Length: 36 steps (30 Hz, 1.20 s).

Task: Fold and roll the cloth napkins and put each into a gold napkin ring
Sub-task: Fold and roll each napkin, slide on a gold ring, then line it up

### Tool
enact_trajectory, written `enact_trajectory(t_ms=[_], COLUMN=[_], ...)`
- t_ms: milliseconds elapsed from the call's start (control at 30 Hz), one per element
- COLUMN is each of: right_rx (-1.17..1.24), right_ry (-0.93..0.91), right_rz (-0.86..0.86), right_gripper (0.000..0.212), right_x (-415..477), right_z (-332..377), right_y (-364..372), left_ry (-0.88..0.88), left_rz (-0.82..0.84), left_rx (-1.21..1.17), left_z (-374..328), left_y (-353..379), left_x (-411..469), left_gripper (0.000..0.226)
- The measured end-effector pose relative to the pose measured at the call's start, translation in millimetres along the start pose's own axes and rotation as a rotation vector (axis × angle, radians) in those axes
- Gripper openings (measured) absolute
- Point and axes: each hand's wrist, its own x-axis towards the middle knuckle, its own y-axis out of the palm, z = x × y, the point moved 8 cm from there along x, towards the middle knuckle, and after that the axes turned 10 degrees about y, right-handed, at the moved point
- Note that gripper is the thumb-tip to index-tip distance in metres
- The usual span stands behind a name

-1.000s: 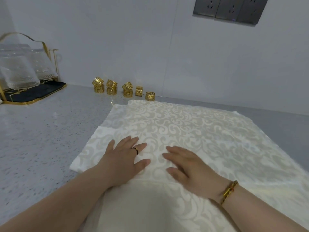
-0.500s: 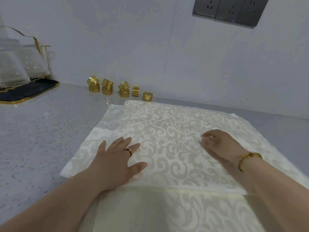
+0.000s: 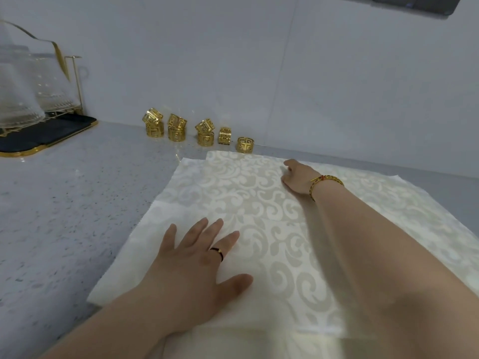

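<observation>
- My right hand (image 3: 298, 178) has travelled. A second ago it lay beside my left hand (image 3: 199, 263) near me, then it went out to the right, and now it sits at the far edge of the napkin (image 3: 254, 203).
- Its fingers look bent against the cloth there, but I cannot tell whether they pinch the edge or only press on it.
- My left hand has hardly shifted. It lies flat with fingers straight and spread, pressing the near left part of the napkin onto the bench (image 3: 64, 203).
- The napkin lies spread out on the bench in front of me, not yet rolled. A paler layer shows along its left edge.
- The gold napkin rings (image 3: 204, 133) stand in a row by the far wall, some stacked in twos. The right-most one is just beyond the napkin's far edge, and none holds cloth.
- I judge the smoothing to be over and the first fold about to begin, with the left hand anchoring. The task is at an early stage.
</observation>
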Motion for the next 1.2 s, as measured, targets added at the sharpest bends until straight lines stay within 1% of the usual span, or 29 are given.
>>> enact_trajectory(t_ms=[133, 233, 333, 433, 500, 600, 633, 700, 733, 767, 800, 833, 867, 933, 1000, 1033, 1067, 1133, 1167, 1200], right_rx=[0.006, -0.078, -0.163, -0.129, -0.095, -0.077, -0.063, -0.056, -0.057, -0.052, -0.046, -0.034, -0.033, -0.052, -0.095, -0.121, -0.132, -0.140, -0.160, -0.191], right_ry=[-0.019, -0.051, -0.066, -0.098, -0.130, -0.205, -0.235, -0.300, -0.334, -0.359, -0.376, -0.398, -0.428, -0.477, -0.501, -0.498, -0.497, -0.503, -0.500, -0.486], right_rz=[-0.077, -0.143, -0.224, -0.306, -0.336, -0.409, -0.434, -0.476, -0.494, -0.513, -0.525, -0.551, -0.591, -0.693, -0.730, -0.731, -0.721, -0.655, -0.622, -0.592], right_gripper=[0.046, 0.043, 0.033, 0.030, 0.030, 0.028, 0.027, 0.026, 0.025, 0.024, 0.022, 0.020, 0.017, 0.011, 0.007, 0.007, 0.008, 0.021, 0.027, 0.030], right_x=[10.0, 10.0, 5.4, -4.9, -16.4, -44.4, -57.2, -84.1, -97.8, -113.0, -125.6, -142.5, -159.6, -193.2, -219.5, -229.6, -237.2, -251.5, -255.4, -259.5], right_z=[1.3, 6.6, 12.6, 19.3, 23.2, 27.0, 26.0, 24.2, 23.4, 20.8, 19.2, 17.0, 15.6, 9.6, 4.0, -0.6, -4.8, -13.0, -15.8, -18.8], right_y=[-9.7, -15.5, -21.9, -31.0, -39.1, -55.5, -61.2, -68.9, -70.3, -72.4, -72.1, -73.6, -74.2, -75.8, -69.1, -63.4, -56.3, -38.9, -29.4, -21.4], left_ry=[0.000, 0.003, 0.004, 0.012, 0.019, -0.023, -0.023, -0.003, -0.011, -0.022, -0.038, -0.053, -0.053, -0.023, 0.019, 0.027, 0.019, 0.008, 0.009, -0.001], left_rz=[0.022, 0.022, 0.005, -0.005, -0.017, -0.006, -0.009, -0.020, -0.017, -0.038, -0.093, -0.165, -0.265, -0.587, -0.820, -0.876, -0.882, -0.868, -0.839, -0.786], left_rx=[0.002, -0.003, -0.009, -0.005, -0.021, -0.058, -0.039, -0.023, -0.014, -0.004, -0.002, 0.020, 0.048, 0.127, 0.175, 0.222, 0.274, 0.321, 0.321, 0.337], left_z=[0.9, 0.2, -0.3, -0.1, -2.1, -0.9, -0.6, -1.8, -0.7, -0.1, 0.9, -0.5, -2.0, -6.7, -11.6, -15.4, -16.1, -17.5, -15.7, -14.5], left_y=[0.6, -0.8, -2.7, -3.3, -5.2, -7.3, -7.5, -7.5, -6.1, -7.8, -13.7, -23.4, -33.7, -61.7, -78.9, -82.8, -81.4, -77.1, -71.8, -67.1], left_x=[0.0, -0.2, -1.0, -1.0, 0.4, -0.1, 0.1, 1.2, 1.0, -0.4, -1.2, -3.9, -6.7, -20.3, -37.5, -43.4, -45.4, -47.9, -46.1, -45.2], left_gripper=[0.125, 0.125, 0.127, 0.127, 0.117, 0.090, 0.090, 0.117, 0.117, 0.101, 0.082, 0.070, 0.067, 0.075, 0.085, 0.091, 0.096, 0.106, 0.103, 0.091])
